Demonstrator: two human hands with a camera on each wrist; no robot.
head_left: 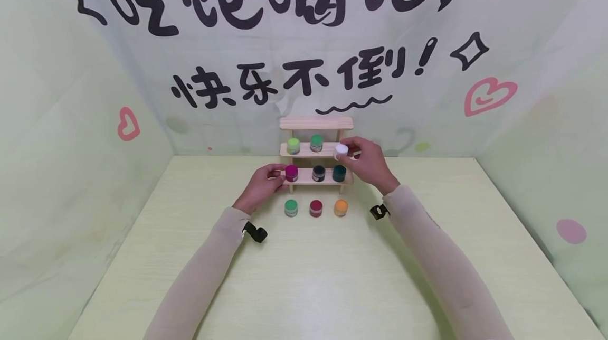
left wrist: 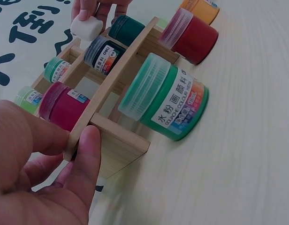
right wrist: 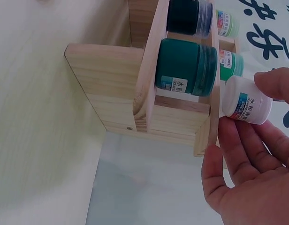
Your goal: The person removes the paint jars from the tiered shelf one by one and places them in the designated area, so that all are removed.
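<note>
Well, a lettered backdrop (head_left: 304, 78) rises behind the pale table (head_left: 309, 282), where the three-tier wooden rack (head_left: 315, 123) stands. My left hand (head_left: 262, 186) pinches the left end of its lowest shelf (head_left: 305, 177), beside the magenta jar (head_left: 291, 173). My right hand (head_left: 372, 163) grips the white jar (right wrist: 245, 101) at the right end of the middle shelf (head_left: 304, 150). In front, a green jar (head_left: 291, 208), a red jar (head_left: 315, 208) and an orange jar (head_left: 340, 208) line up.

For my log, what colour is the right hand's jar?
The jar is white, clearest in the right wrist view.
</note>
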